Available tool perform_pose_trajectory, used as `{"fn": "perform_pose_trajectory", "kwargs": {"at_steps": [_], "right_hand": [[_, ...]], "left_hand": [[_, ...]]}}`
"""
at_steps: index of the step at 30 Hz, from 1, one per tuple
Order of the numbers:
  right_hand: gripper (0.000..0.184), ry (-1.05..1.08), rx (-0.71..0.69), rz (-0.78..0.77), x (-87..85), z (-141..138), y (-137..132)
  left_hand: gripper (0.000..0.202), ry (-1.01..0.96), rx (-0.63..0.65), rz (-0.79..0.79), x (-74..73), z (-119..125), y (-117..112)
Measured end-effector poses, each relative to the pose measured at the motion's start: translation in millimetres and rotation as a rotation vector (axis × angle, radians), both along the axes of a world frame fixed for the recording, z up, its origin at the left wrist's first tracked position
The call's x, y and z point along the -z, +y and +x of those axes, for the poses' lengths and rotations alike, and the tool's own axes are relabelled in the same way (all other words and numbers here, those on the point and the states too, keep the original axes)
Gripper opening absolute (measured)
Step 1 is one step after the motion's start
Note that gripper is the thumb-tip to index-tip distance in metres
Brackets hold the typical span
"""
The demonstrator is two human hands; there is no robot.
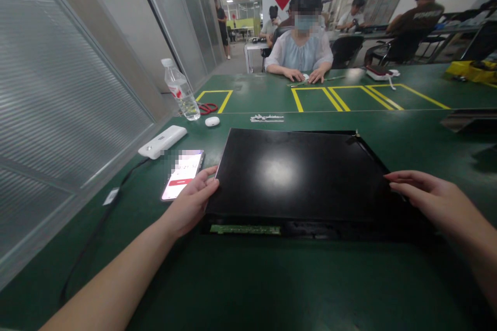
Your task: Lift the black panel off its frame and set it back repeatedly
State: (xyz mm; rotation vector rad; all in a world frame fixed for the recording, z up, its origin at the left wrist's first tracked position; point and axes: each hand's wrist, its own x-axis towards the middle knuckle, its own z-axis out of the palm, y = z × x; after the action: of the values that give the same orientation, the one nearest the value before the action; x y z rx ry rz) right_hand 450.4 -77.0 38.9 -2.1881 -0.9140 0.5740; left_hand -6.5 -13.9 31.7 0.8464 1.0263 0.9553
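Observation:
A flat black display panel (295,173) lies on the green table (272,279), with a green circuit strip (245,229) along its near edge. My left hand (190,204) grips the panel's left edge, fingers curled onto it. My right hand (430,199) rests at the panel's right edge, fingers stretched out and touching the rim.
Left of the panel lie a lit phone (182,168), a white power bank (162,141) with a black cable, a white earbud case (212,121), red scissors (207,108) and a water bottle (180,90). A person (301,46) sits across the table. Small metal parts (267,118) lie beyond the panel.

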Motion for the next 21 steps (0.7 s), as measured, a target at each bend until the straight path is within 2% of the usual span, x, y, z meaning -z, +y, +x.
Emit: {"fn": "perform_pose_trajectory", "kwargs": {"at_steps": [9,21], "right_hand": [[0.056,-0.025,-0.019,0.007,3.9,2.2,-0.1],[0.055,-0.026,-0.026,0.001,3.2,3.0,0.2]], "left_hand": [[0.072,0.016,0.012,-0.004,-0.1,-2.0,0.4],[0.067,0.019,0.012,-0.004,-1.5,-1.0,0.1]]}}
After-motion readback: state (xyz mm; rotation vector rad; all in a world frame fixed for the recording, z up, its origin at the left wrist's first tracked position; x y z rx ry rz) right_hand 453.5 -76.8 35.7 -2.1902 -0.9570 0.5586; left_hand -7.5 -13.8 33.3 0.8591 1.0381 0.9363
